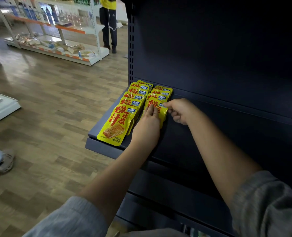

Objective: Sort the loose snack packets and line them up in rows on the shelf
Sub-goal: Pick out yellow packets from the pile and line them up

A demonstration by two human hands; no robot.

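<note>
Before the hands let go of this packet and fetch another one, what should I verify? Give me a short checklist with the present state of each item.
1. Front packet of the right row lies on the shelf: ok.
2. Left hand presses it flat: ok.
3. Right hand pinches its top right corner: ok.
4. Right row overlaps evenly like the left row: cannot tell, the hands cover its front.
5. Free shelf space to the right for a further row: ok.
6. More loose packets within reach: cannot tell, none in view.

Yellow, red-lettered packets (115, 124); dark navy shelf (210, 134)
</note>
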